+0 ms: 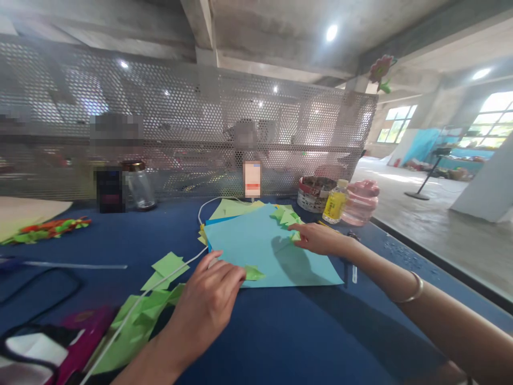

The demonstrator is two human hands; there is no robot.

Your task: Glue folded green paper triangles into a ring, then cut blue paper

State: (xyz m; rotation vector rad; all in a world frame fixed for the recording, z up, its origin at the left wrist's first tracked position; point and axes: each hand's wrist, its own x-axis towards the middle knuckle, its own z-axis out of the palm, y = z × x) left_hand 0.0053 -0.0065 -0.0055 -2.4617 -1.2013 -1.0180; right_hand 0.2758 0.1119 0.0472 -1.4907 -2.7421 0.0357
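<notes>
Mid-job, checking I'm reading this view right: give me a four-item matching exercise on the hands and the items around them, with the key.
1. Top paper sheet
2. Drink bottle
3. Left hand
4. Right hand

A. Yellow, beside the pink jug
B. By the green cluster
C. Light blue
D. By a lone green piece, near the sheet's near edge

Pairs: 1-C, 2-A, 3-D, 4-B

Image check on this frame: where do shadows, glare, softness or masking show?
Head view: the right hand casts a shadow on the light blue sheet; head view: the ceiling light glares; head view: the lower-left corner looks soft; head view: pixelated blocks sit beside the clear jar.
</notes>
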